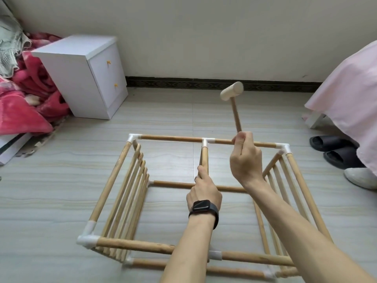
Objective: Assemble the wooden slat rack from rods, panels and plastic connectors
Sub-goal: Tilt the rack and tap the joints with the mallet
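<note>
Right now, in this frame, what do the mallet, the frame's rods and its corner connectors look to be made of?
The mallet looks like pale unfinished wood: matte cream head, tan handle, no sheen. The rods look like light wood, possibly bamboo: tan with darker flecks and streaks, no gloss. The corner connectors appear to be white plastic: smooth, uniform sleeves moulded round the rod ends.

Your tiled floor (173,119) carries the rack frame (110,181) at centre, a white cabinet (81,78) at ten o'clock, slippers (326,142) at three.
</note>
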The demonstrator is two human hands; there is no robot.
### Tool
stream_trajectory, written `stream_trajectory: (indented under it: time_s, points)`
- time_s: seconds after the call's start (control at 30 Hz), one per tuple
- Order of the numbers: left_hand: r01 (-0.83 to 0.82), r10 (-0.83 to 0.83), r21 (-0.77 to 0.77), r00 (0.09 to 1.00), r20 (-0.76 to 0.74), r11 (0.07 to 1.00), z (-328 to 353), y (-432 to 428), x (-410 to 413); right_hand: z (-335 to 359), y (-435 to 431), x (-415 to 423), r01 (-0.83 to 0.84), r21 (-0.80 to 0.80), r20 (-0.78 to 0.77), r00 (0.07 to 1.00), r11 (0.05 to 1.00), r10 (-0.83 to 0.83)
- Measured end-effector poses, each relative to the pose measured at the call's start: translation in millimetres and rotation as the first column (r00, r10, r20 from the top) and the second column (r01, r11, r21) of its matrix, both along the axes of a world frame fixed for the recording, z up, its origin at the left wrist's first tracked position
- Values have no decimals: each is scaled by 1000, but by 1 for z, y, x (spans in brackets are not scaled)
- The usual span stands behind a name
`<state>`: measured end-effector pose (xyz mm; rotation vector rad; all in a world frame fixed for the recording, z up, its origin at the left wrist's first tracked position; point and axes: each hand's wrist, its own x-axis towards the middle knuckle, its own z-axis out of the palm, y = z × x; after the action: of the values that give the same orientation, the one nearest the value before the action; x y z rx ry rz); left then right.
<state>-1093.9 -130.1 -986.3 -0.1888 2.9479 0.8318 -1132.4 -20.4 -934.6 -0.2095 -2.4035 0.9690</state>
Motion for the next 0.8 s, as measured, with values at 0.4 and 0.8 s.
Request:
stream_trajectory:
  time_s: [0.4, 0.8]
  points:
    - [2, -2, -27, 1000, 1, 1000, -1, 0, -3, -9, 2, 9, -102, 164, 511, 860, 981, 4]
    - [38, -45, -204, 999, -26, 978, 5, -40, -72, -36, 93, 146, 104, -34, 198, 976, 994, -95]
